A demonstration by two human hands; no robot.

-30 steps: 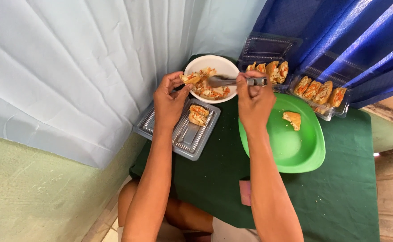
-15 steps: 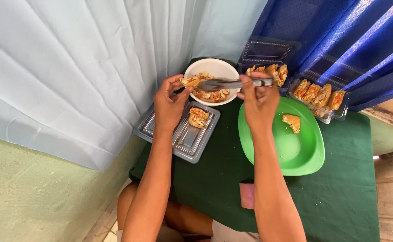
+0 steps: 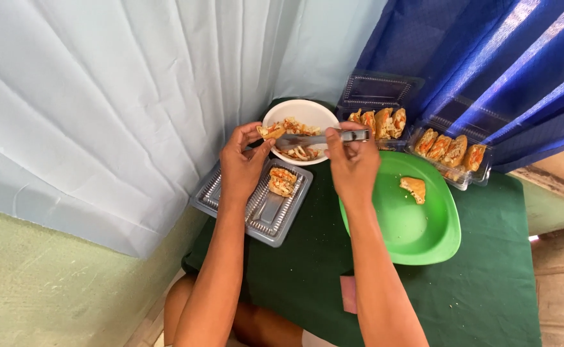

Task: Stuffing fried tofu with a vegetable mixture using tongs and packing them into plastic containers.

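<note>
My right hand (image 3: 352, 164) grips metal tongs (image 3: 320, 138) that reach left across a white bowl (image 3: 308, 114) of filled pastry pieces. The tong tips hold one pastry piece (image 3: 271, 132) at the bowl's left rim. My left hand (image 3: 243, 164) steadies that piece with thumb and fingers. Just below my left hand lies a clear plastic tray (image 3: 256, 212) with one pastry piece (image 3: 282, 181) in it.
A green plate (image 3: 417, 231) with one pastry (image 3: 414, 188) sits right of my right hand. Two clear boxes of pastries (image 3: 378, 122) (image 3: 450, 151) stand at the back by a blue curtain (image 3: 487, 71). A green cloth (image 3: 487, 295) covers the table. A pale curtain (image 3: 102, 109) hangs left.
The tongs have lifted a pastry piece toward the bowl's left rim, and my left hand has risen to pinch it. Both hands shifted slightly downward in view.
</note>
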